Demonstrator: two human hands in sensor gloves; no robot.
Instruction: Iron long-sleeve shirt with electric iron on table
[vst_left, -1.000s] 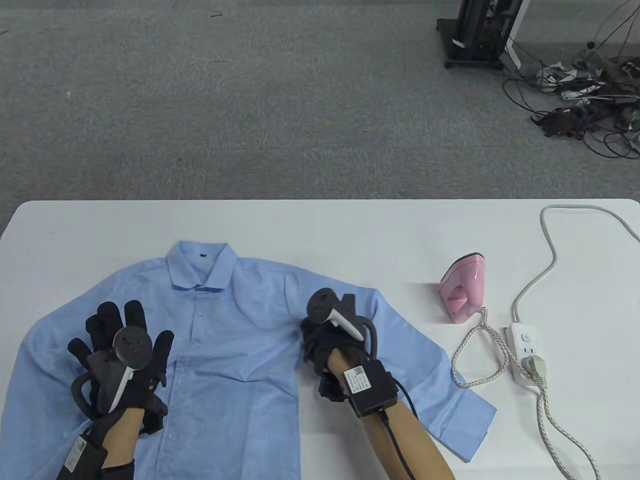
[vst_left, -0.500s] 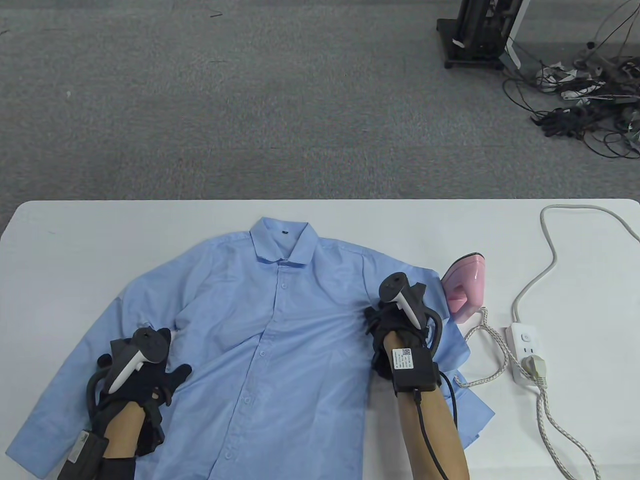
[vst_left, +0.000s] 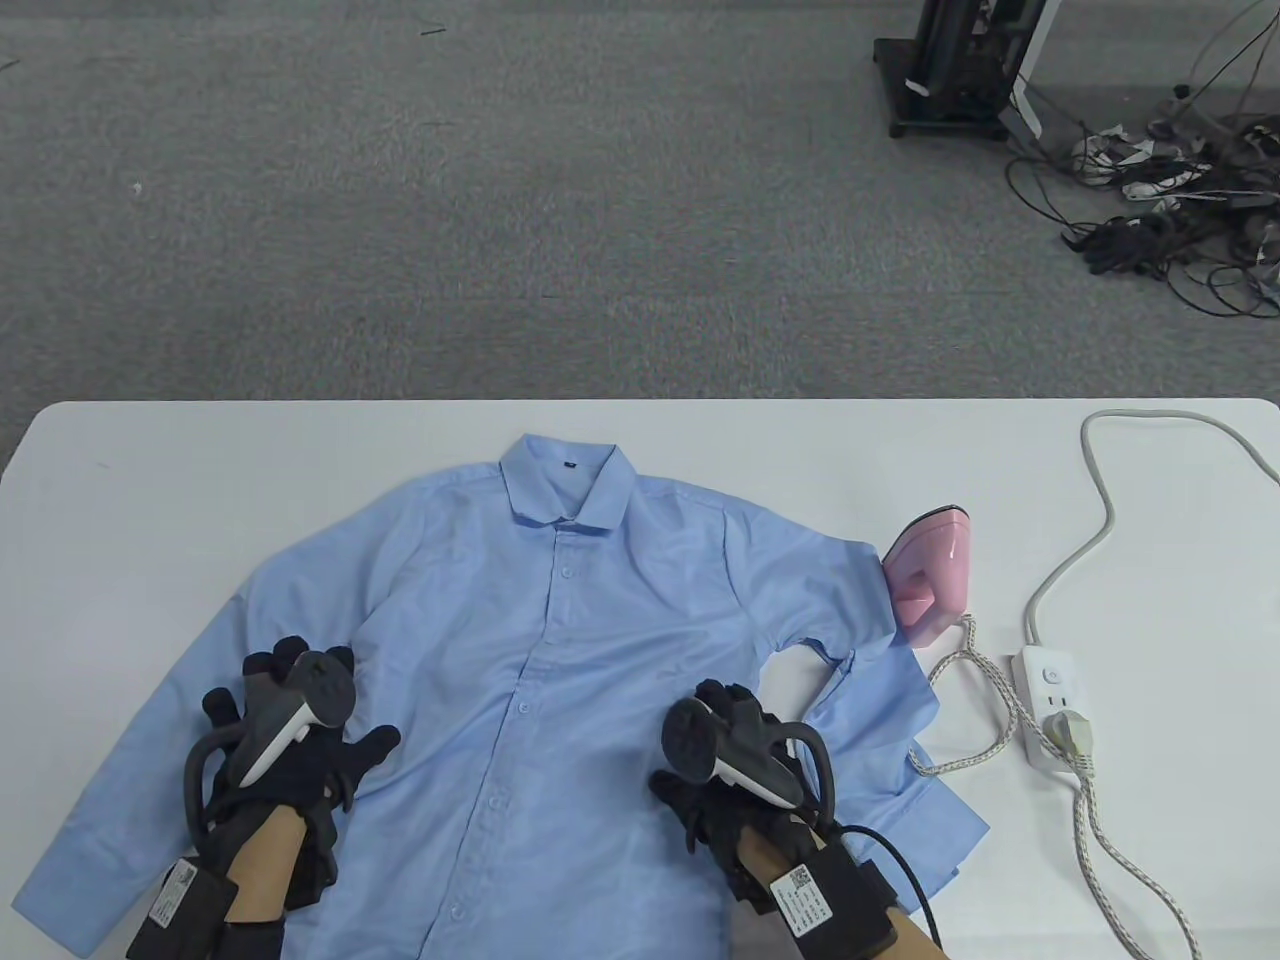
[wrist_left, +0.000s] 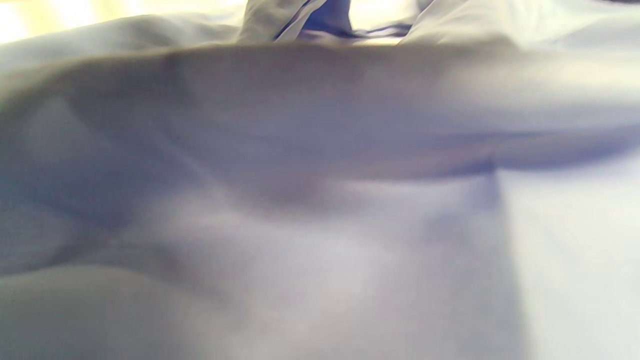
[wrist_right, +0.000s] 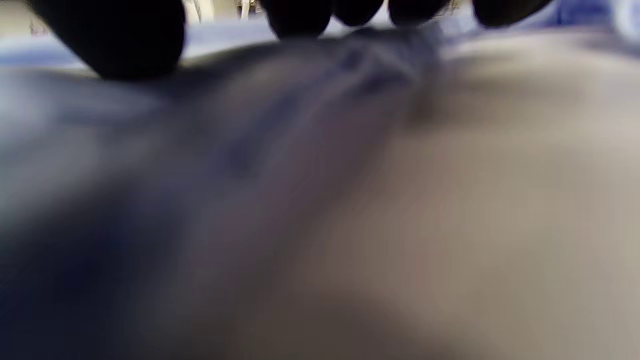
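A light blue long-sleeve shirt (vst_left: 560, 640) lies front up on the white table (vst_left: 760, 450), collar toward the far edge. My left hand (vst_left: 300, 735) rests on it with fingers spread, by the left armpit. My right hand (vst_left: 725, 755) rests on the lower right front, holding nothing. The pink iron (vst_left: 928, 580) stands to the right, touching the shirt's right shoulder. The right sleeve (vst_left: 885, 740) is folded and bunched. The left wrist view shows only blurred blue cloth (wrist_left: 320, 200). In the right wrist view dark fingertips (wrist_right: 135, 40) sit on the cloth.
A white power strip (vst_left: 1055, 712) with the iron's braided cord (vst_left: 960, 690) plugged in lies right of the iron. A grey cable (vst_left: 1100, 490) loops toward the far right corner. Beyond the table are carpet, a black stand (vst_left: 950, 70) and tangled wires.
The shirt slid right across the table, up against the iron. My right hand then let go at the right armpit and moved down-left onto the lower front. My left hand spread its fingers.
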